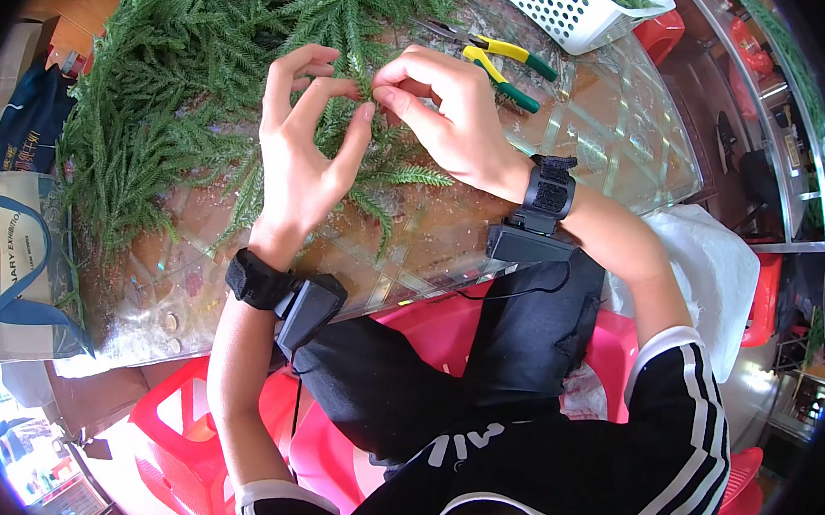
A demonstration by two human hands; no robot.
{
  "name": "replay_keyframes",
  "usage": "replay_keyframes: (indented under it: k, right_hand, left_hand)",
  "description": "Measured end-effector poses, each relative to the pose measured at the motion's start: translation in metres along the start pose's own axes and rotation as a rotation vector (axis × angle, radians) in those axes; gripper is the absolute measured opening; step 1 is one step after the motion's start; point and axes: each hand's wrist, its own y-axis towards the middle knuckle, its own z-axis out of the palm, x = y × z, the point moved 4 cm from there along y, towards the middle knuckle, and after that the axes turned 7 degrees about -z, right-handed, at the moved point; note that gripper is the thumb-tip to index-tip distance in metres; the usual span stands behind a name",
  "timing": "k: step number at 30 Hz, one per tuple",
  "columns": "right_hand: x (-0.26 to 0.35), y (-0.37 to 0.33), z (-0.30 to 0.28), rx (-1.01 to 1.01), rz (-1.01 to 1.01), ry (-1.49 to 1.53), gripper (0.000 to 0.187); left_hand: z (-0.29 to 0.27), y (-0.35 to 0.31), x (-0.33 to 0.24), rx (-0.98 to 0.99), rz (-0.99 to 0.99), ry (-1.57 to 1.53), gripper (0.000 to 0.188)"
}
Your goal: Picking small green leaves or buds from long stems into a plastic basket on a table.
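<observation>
Above the near part of the table, my two hands meet at a green artificial pine sprig (378,164). My left hand (307,145) has its thumb and index finger curled around the sprig's stem, with the other fingers raised and bent. Thumb and fingertips of my right hand (451,112) are pinched together at the same stem; any small piece between them is too hidden to make out. The sprig's leafy branches spread below and between my hands. Just beyond my right hand lie pliers (502,72) with yellow and green handles, their jaws pointing left.
A large heap of green pine sprigs (176,78) covers the table's left and far side. A white perforated basket (568,15) stands at the far right. A printed bag with blue handles (24,269) hangs at the left edge. Red plastic stools (180,433) stand below.
</observation>
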Motion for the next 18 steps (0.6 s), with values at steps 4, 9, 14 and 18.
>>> replay_keyframes:
  k: [4,9,14,18]
  right_hand:
    - [-0.0021,-0.0006,0.0012,-0.024,0.027,0.072,0.007]
    - [-0.0023,-0.0010,0.0014,-0.009,0.072,0.075,0.007]
    - [-0.0026,-0.0009,0.0015,-0.001,0.051,0.060,0.007]
    - [-0.0033,-0.0006,0.0019,0.016,0.039,0.033,0.007]
  left_hand:
    - [0.0017,-0.0020,0.0035,0.047,-0.029,0.009,0.016]
    - [0.0041,-0.0030,0.0051,0.071,-0.065,-0.005,0.016]
    - [0.0040,-0.0021,0.0046,0.082,-0.058,-0.040,0.015]
    - [0.0039,-0.0018,0.0037,0.071,-0.051,-0.051,0.014]
